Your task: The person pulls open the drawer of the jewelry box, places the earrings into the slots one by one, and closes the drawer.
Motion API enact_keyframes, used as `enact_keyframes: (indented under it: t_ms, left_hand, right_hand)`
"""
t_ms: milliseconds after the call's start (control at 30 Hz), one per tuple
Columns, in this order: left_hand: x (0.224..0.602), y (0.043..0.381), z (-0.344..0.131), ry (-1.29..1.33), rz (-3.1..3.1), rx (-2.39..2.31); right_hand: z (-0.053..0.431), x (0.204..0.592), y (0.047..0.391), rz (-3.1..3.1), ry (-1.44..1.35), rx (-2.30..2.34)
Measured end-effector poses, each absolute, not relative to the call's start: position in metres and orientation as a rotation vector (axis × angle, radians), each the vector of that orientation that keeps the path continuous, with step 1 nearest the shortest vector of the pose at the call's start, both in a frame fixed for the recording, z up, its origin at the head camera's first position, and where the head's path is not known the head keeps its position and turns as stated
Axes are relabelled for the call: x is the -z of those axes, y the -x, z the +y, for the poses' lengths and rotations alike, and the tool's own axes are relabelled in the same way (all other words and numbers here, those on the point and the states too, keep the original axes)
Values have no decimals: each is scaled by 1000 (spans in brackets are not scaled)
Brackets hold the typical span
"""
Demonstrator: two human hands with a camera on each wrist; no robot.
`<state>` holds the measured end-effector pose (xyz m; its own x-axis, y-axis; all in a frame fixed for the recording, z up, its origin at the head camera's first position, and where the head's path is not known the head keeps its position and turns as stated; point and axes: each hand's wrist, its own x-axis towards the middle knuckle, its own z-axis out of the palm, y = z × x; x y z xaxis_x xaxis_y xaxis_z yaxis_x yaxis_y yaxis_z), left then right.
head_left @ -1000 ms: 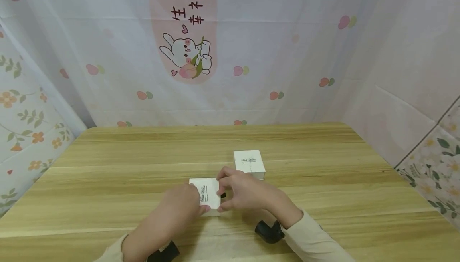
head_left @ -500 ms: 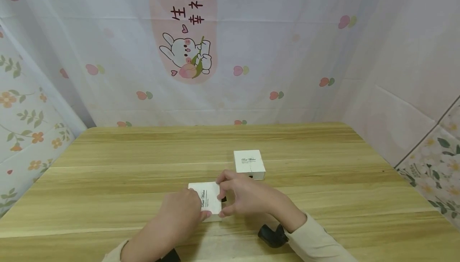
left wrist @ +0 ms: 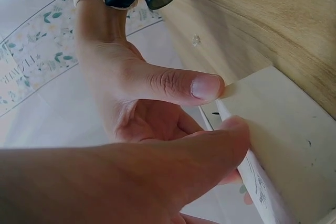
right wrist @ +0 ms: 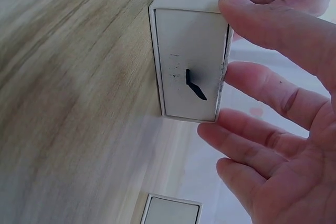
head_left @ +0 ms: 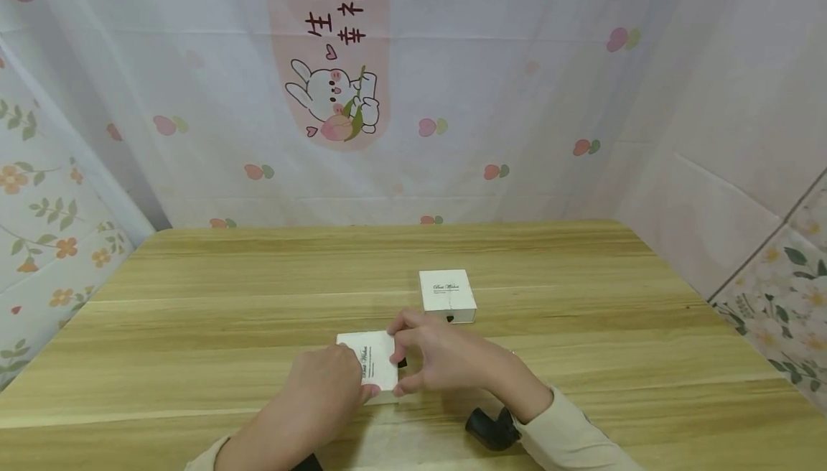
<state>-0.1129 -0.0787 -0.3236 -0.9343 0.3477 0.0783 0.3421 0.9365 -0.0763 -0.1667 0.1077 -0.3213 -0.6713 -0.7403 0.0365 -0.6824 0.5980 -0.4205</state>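
A small white drawer-style gift box [head_left: 382, 360] with "Best Wishes" printed on top lies on the wooden table between both hands. My left hand [head_left: 323, 381] grips its left part, thumb on the near side and curled fingers over the top. With thumb and fingertips, my right hand [head_left: 446, 352] holds the right end at its corners. In the right wrist view, the drawer front [right wrist: 184, 40] sits flush in the sleeve, and a black ribbon tab [right wrist: 195, 85] sticks out of it. The left hand's fingertips are hidden in the head view.
A second white gift box [head_left: 447, 290] lies farther back, to the right, its black tab facing me. Black wrist devices [head_left: 492, 428] hang below the sleeves. Printed curtains [head_left: 517, 98] stand behind the wooden table [head_left: 226, 277] and at both sides.
Both hands and the held box have slid a little toward me along the table. The grip looks the same, and the second box has stayed in place.
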Motion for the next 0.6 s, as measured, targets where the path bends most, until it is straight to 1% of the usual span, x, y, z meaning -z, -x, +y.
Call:
enact_keyframes:
  t_ms: [400, 600]
  left_hand:
    - [323, 114, -84, 530, -2990, -36]
    - [318, 120, -92, 607, -2943, -42]
  right_hand:
    - [108, 324, 166, 2669, 1150, 646]
    - [109, 324, 166, 2657, 1169, 631]
